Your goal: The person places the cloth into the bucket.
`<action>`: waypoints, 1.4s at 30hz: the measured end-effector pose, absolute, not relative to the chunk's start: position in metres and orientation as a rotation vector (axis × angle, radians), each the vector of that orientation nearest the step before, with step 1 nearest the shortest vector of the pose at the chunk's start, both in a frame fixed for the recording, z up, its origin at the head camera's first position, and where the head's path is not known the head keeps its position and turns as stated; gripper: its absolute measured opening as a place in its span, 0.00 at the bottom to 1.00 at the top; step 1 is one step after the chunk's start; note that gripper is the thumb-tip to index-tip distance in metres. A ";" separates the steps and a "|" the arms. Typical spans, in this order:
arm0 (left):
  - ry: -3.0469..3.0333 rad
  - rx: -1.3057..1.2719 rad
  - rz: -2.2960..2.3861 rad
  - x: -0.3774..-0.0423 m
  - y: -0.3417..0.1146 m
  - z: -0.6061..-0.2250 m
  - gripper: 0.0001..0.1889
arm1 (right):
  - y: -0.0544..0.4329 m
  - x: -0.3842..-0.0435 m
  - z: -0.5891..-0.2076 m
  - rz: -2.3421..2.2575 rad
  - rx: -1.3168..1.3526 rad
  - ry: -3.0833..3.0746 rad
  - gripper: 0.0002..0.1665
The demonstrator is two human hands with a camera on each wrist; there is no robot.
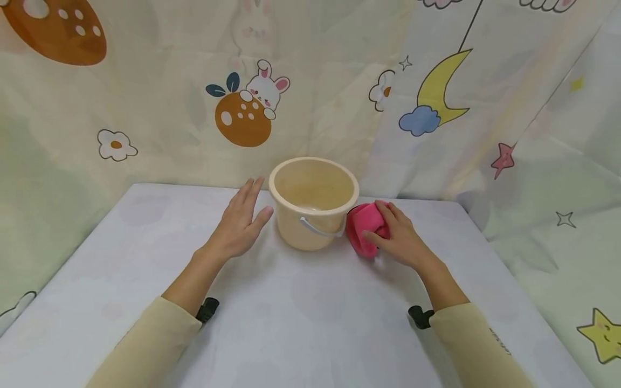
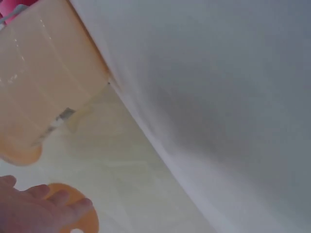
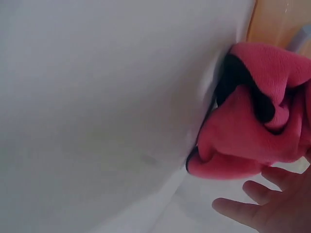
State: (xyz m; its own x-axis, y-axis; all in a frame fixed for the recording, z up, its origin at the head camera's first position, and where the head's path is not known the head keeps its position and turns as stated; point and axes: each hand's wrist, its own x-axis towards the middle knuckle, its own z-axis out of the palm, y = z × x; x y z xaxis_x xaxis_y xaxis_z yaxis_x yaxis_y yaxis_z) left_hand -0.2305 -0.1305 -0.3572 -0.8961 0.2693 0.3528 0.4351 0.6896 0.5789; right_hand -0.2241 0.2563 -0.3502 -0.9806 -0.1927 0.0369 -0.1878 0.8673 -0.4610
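A cream plastic bucket (image 1: 310, 229) stands upright near the back of the table, its white handle (image 1: 320, 230) hanging down in front. Left of it my left hand (image 1: 237, 221) is held up with straight fingers, apart from the bucket's wall; the left wrist view also has the bucket (image 2: 48, 63), with the hand (image 2: 39, 208) low in the corner. A crumpled pink cloth (image 1: 365, 223) with dark edging lies against the bucket's right side. My right hand (image 1: 400, 237) is at the cloth's right side, its fingers (image 3: 238, 209) extended and spread beside the folds.
A white cover lies over the table (image 1: 315, 323), whose back edge runs just behind the bucket. A printed curtain (image 1: 330, 97) hangs behind and along the right side. Dark wrist cameras (image 1: 207, 310) sit at both sleeve cuffs.
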 end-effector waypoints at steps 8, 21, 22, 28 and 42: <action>-2.581 -0.569 -1.188 -0.232 -0.105 -0.356 0.38 | 0.240 -0.236 -0.363 -0.816 -0.352 2.934 0.57; -2.447 -0.527 -1.403 -0.237 -0.085 -0.357 0.40 | 0.242 -0.249 -0.370 -0.737 -0.461 2.952 0.55; -2.432 -0.521 -1.437 -0.237 -0.085 -0.357 0.40 | 0.242 -0.250 -0.370 -0.733 -0.463 2.956 0.55; -2.346 -0.486 -1.617 -0.238 -0.080 -0.358 0.40 | 0.242 -0.255 -0.372 -0.752 -0.441 2.978 0.45; -2.278 -0.465 -1.698 -0.238 -0.080 -0.362 0.39 | 0.252 -0.252 -0.371 -0.929 -0.304 3.149 0.35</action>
